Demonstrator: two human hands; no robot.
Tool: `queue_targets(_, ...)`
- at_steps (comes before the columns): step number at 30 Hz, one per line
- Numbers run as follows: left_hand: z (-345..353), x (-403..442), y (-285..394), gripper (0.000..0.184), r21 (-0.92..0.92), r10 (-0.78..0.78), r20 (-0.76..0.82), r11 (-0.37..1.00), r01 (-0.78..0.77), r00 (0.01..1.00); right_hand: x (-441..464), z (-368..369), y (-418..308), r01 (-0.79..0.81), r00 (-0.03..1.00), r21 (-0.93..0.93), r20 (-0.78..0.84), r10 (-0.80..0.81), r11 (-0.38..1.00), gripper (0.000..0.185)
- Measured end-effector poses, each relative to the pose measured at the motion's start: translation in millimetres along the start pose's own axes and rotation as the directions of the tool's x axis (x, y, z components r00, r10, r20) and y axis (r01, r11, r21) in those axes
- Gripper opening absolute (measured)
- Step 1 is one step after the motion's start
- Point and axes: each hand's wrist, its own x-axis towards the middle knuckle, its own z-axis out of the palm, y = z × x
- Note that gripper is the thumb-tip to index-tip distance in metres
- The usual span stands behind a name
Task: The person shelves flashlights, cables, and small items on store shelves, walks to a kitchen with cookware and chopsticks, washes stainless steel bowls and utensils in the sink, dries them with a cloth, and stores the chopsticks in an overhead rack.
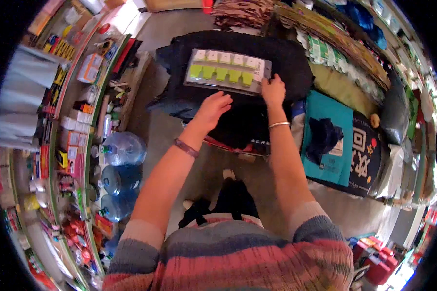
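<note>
A flat clear package [223, 87] with a row of white pieces above a row of yellow-green pieces lies on a pile of black cloth [175, 94]. My right hand [274, 89] is at the package's right edge, thumb and fingers around its corner. Just below the package's lower edge is my left hand [214, 109], its fingers partly bent and apart, with nothing seen in them.
Shelves of small goods [77, 116] line the left side, with large blue water bottles [124, 149] beside them. On the right lie a teal pack [327, 131] with dark cloth [324, 138] on it, a black printed mat [361, 155] and stacked bags [344, 80].
</note>
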Motion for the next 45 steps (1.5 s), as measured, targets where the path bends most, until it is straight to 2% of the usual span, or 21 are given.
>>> queue_targets(1, -6, 9, -10, 0.029, -0.028, 0.038, 0.028, 0.999, -0.037, 0.999, 9, 1, 6, -0.03, 0.999, 0.07, 0.042, 0.027, 0.997, 0.062)
queue_targets(2, -16, 16, -15, 0.023, 0.138, 0.119, 0.208, 0.979, -0.15, 0.971, 17, 0, 14, -0.01, 0.997, 0.054, 0.076, 0.006, 0.998, 0.062)
queue_targets(4, -13, 20, -19, 0.015, 0.167, 0.084, 0.147, 0.98, -0.109, 0.986, 29, -3, 14, 0.029, 0.972, 0.025, 0.231, -0.034, 0.999, 0.048)
queue_targets(5, -21, 33, -30, 0.014, 0.27, 0.097, 0.134, 0.954, -0.131, 0.986, 13, -16, 2, 0.115, 0.972, 0.112, 0.193, -0.135, 0.987, 0.044)
queue_targets(6, -20, 35, -33, 0.014, 0.145, 0.074, 0.098, 0.986, -0.088, 0.992, 11, -15, 5, 0.145, 0.964, 0.148, 0.201, -0.173, 0.978, 0.038)
queue_targets(8, -12, 37, -34, 0.02, -0.071, 0.028, 0.031, 0.997, -0.026, 0.999, 17, -3, 25, -0.133, 0.925, 0.546, 0.369, -0.095, 0.827, 0.026)
queue_targets(9, -7, 34, -34, 0.027, -0.075, 0.019, -0.06, 0.997, -0.024, 0.998, 18, 3, 37, -0.331, 0.881, 0.715, 0.467, -0.069, 0.616, 0.025)
queue_targets(12, -1, 18, -25, 0.041, -0.268, 0.091, -0.131, 0.955, -0.124, 0.987, -28, -30, 18, -0.405, 0.819, 0.814, 0.525, -0.232, 0.416, 0.022)
queue_targets(14, 9, -31, 3, 0.045, -0.428, 0.132, -0.108, 0.889, -0.166, 0.985, -57, -30, 28, -0.32, 0.79, 0.872, 0.461, -0.403, 0.371, 0.02)
queue_targets(19, -21, -61, 3, 0.05, -0.571, 0.204, -0.122, 0.786, -0.236, 0.971, -180, -69, -50, -0.228, 0.857, 0.877, 0.387, -0.34, 0.424, 0.015)
queue_targets(22, -49, -89, 2, 0.059, -0.638, 0.274, -0.053, 0.731, -0.244, 0.96, -226, -92, -68, -0.208, 0.725, 0.803, 0.51, -0.463, 0.559, 0.016)
queue_targets(25, -97, -167, 10, 0.064, -0.547, 0.291, -0.102, 0.783, -0.298, 0.951, -240, -97, -68, -0.401, 0.377, 0.685, 0.728, -0.572, 0.608, 0.032)
queue_targets(28, -156, -234, 5, 0.068, -0.316, 0.31, -0.239, 0.871, -0.375, 0.92, -249, -55, -72, -0.711, 0.255, 0.534, 0.802, -0.54, 0.458, 0.057)
queue_targets(29, -178, -257, 2, 0.067, -0.255, 0.344, -0.263, 0.876, -0.409, 0.901, -262, -38, -82, -0.636, 0.294, 0.51, 0.854, -0.429, 0.579, 0.069)
queue_targets(32, -228, -326, -9, 0.064, -0.177, 0.405, -0.366, 0.853, -0.49, 0.838, -333, -1, -158, -0.583, 0.094, 0.382, 0.908, -0.407, 0.717, 0.055)
queue_targets(34, -258, -377, -11, 0.06, -0.254, 0.401, -0.471, 0.792, -0.556, 0.786, -381, 30, -190, -0.056, 0.078, 0.533, 0.845, -0.529, 0.844, 0.047)
queue_targets(35, -274, -402, -12, 0.057, -0.292, 0.357, -0.529, 0.775, -0.56, 0.77, -409, 52, -205, -0.398, -0.049, 0.458, 0.855, -0.516, 0.795, 0.045)
queue_targets(38, -318, -472, -18, 0.053, -0.316, 0.268, -0.682, 0.731, -0.605, 0.68, -493, 80, -254, -0.462, -0.248, 0.314, 0.852, -0.461, 0.829, 0.046)
queue_targets(41, -364, -524, -26, 0.054, -0.171, 0.308, -0.785, 0.725, -0.667, 0.537, -564, 107, -285, -0.347, -0.337, 0.271, 0.858, -0.388, 0.898, 0.042)
queue_targets(42, -380, -536, -31, 0.056, -0.136, 0.312, -0.804, 0.732, -0.667, 0.506, -584, 121, -291, -0.312, -0.354, 0.303, 0.842, -0.406, 0.901, 0.058)
queue_targets(45, -415, -565, -30, 0.058, -0.096, 0.302, -0.847, 0.722, -0.685, 0.437, -635, 136, -322, -0.283, -0.35, 0.326, 0.84, -0.414, 0.902, 0.068)
